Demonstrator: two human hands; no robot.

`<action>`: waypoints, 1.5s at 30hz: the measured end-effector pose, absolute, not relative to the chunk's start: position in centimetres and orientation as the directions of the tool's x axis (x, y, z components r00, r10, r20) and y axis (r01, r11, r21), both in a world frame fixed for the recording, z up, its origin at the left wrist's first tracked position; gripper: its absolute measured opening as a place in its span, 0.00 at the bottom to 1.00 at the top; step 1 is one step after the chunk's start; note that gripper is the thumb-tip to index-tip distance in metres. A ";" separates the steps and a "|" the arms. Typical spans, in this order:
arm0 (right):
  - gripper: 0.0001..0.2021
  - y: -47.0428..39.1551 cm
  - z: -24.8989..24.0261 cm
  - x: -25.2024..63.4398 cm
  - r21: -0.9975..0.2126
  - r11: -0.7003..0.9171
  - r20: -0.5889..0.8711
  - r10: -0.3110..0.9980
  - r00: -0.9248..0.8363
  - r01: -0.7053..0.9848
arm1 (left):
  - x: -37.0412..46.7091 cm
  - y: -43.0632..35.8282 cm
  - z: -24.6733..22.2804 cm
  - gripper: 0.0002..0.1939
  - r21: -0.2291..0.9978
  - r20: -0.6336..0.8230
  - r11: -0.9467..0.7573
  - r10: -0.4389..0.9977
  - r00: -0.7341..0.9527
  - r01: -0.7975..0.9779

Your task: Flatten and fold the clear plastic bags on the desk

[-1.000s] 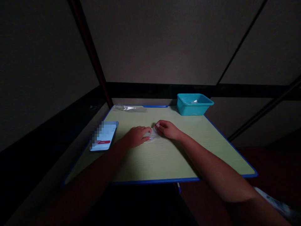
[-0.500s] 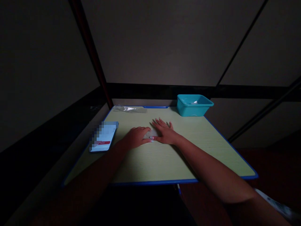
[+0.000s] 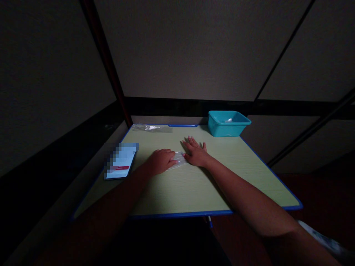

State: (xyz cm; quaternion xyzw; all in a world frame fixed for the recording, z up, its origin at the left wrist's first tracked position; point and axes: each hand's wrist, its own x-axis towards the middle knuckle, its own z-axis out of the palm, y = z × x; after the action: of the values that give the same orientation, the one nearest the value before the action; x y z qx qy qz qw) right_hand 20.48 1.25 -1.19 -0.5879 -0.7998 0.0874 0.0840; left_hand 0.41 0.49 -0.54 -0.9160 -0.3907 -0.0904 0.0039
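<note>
A small clear plastic bag (image 3: 179, 159) lies on the table between my hands, partly covered by them. My left hand (image 3: 161, 162) rests at the bag's left end, fingers bent together over it and the thumb pointing right along its edge. My right hand (image 3: 196, 155) lies palm down at the bag's right end with its fingers spread; its thumb touches the plastic. What lies under either palm is hidden.
A phone with a lit screen (image 3: 122, 162) lies at the table's left side. A crumpled clear plastic wrapper (image 3: 152, 128) is along the back edge. At the back right stands a turquoise basket (image 3: 227, 128) with something pale inside. The table (image 3: 177, 195) has a blue rim.
My right hand has slid slightly right, away from my left, so more of the plastic shows between them. My left hand has hardly moved.
</note>
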 end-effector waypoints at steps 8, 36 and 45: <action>0.38 1.1 -1.2 19.5 -0.258 0.326 0.088 0.945 -0.314 0.909 | 0.6 0.4 -0.7 0.15 0.028 0.165 -0.689 0.718 0.676 0.724; 0.30 1.9 -1.2 20.1 -0.263 0.213 0.080 0.977 -0.198 0.941 | 0.4 0.7 -1.0 0.25 0.095 0.144 -0.664 0.746 0.650 0.741; 0.37 1.1 -0.5 20.4 -0.299 0.328 0.057 0.943 -0.326 0.896 | 0.1 1.2 -1.5 0.24 0.085 0.134 -0.686 0.727 0.674 0.723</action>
State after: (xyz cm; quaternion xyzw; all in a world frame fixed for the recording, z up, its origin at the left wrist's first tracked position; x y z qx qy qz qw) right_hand 20.42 1.06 -0.52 -0.5696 -0.8073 0.1069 0.1110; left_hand 0.10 1.15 -1.47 -0.9147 -0.3962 -0.0784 -0.0123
